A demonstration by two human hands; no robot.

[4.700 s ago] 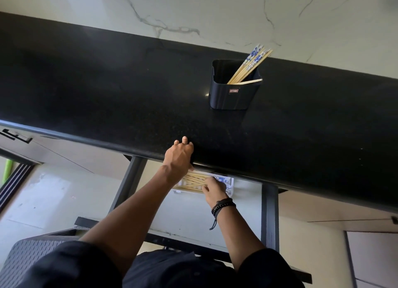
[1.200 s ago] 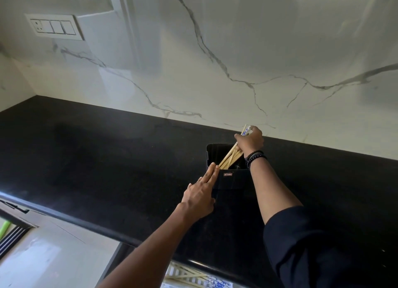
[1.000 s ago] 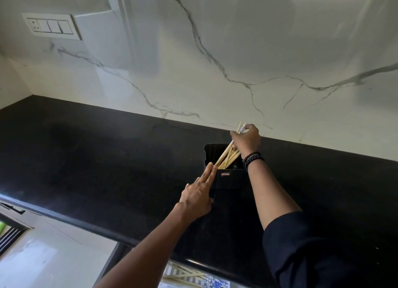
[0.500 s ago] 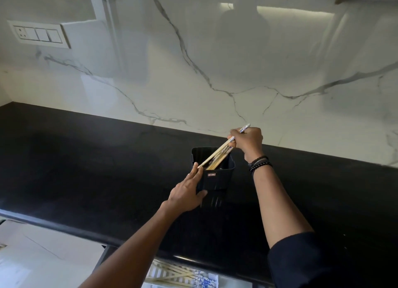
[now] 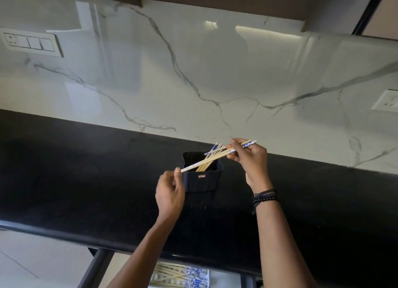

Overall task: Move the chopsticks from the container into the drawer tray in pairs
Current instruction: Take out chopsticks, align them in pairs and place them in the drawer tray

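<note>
The right hand pinches one pair of chopsticks between thumb and fingers, close to the patterned blue ends, which poke out past the knuckles toward the wall; the grip is tight and narrow, closed on just those two sticks. The pair lies nearly flat above the counter, its long axis running from that grip leftward and slightly toward the front edge, crossing over the mouth of the black container; the plain tips end just past the container's left rim. There the left hand waits, fingers loosely curled, one fingertip touching the tips; it grasps nothing that I can see, and I'd judge it is squaring the two ends up. So the free end of the pair points straight at the left hand, which is the nearer one to it; the right hand has the far end.

The container stands toward the back edge of the counter, a few more chopsticks leaning in it. The drawer tray shows below the counter's front edge, sticks already lying in it; the held pair must come back toward the person and down to reach it.
</note>
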